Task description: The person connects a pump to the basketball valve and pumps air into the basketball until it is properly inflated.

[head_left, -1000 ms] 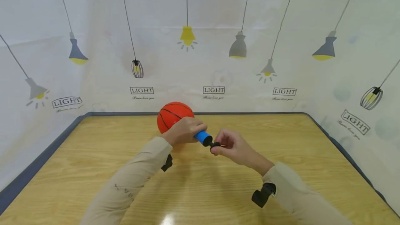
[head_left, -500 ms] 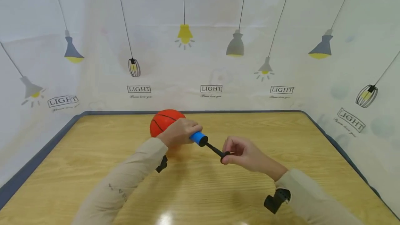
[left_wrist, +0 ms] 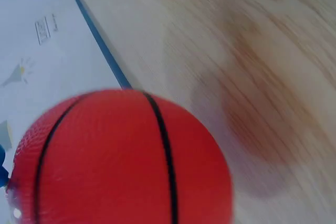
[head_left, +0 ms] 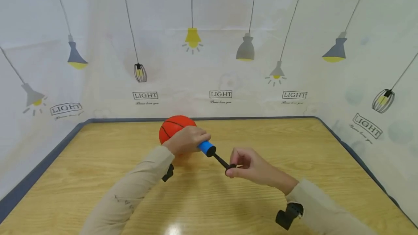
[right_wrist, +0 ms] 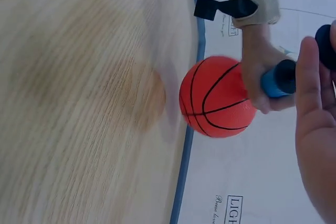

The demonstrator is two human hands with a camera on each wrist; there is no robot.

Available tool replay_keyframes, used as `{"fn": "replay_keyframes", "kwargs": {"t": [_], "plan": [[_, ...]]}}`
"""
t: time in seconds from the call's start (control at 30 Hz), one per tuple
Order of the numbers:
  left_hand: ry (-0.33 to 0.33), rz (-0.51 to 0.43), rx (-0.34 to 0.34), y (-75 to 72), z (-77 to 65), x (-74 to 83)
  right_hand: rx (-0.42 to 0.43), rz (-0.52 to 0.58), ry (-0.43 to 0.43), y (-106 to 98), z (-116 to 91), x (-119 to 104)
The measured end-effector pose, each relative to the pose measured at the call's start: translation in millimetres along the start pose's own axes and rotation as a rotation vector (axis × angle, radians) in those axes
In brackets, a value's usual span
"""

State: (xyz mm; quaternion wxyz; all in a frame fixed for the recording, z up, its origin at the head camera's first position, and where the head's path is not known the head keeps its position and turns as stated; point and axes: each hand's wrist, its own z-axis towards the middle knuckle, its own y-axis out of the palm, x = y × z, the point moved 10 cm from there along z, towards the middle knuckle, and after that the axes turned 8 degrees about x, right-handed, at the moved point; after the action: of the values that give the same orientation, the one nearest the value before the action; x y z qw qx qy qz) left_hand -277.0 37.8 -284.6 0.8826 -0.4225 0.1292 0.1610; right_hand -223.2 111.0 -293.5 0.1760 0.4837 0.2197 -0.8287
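Note:
My left hand (head_left: 187, 140) grips the blue barrel of a hand pump (head_left: 207, 148). Beyond that hand is a red ball with black basketball lines (head_left: 176, 125), at the far end of the pump; the join between them is hidden in the head view. With thumb and fingers, my right hand (head_left: 253, 166) pinches the black pump handle (head_left: 230, 168), and a length of black rod shows between handle and barrel. In the left wrist view the ball (left_wrist: 121, 156) fills the lower left. The right wrist view shows the ball (right_wrist: 218, 98) beside the left hand and the blue barrel.
A wood-grain table (head_left: 209, 206) lies below the hands, with a dark blue border along its edges. White sheeting (head_left: 183, 75) printed with lamps stands at the back and sides. A black wrist camera (head_left: 289, 215) sits on the right sleeve.
My right hand has drawn the handle out of the barrel, toward the lower right, exposing the rod; in the last half second it shifts slightly. The ball has dropped a little lower in view.

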Motion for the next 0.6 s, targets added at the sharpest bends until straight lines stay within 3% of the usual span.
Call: {"fn": "replay_keyframes", "kwargs": {"t": [0.13,0.27,0.43,0.6], "plan": [[-0.042,0.014,0.004,-4.7,-8.8,-5.9,-0.055,0.061,0.003,3.4,-11.5,-7.9],[-0.013,-0.010,0.039,-7.7,-2.8,-0.4,-0.083,0.035,-0.070,2.0,-2.6,-8.3],[0.027,-0.016,0.053,-7.5,8.5,8.1,-0.053,-0.074,-0.112,-3.4,19.2,3.1],[0.063,-0.002,0.015,-0.1,7.9,12.1,0.020,-0.131,-0.045,-5.3,19.9,13.7]]}}
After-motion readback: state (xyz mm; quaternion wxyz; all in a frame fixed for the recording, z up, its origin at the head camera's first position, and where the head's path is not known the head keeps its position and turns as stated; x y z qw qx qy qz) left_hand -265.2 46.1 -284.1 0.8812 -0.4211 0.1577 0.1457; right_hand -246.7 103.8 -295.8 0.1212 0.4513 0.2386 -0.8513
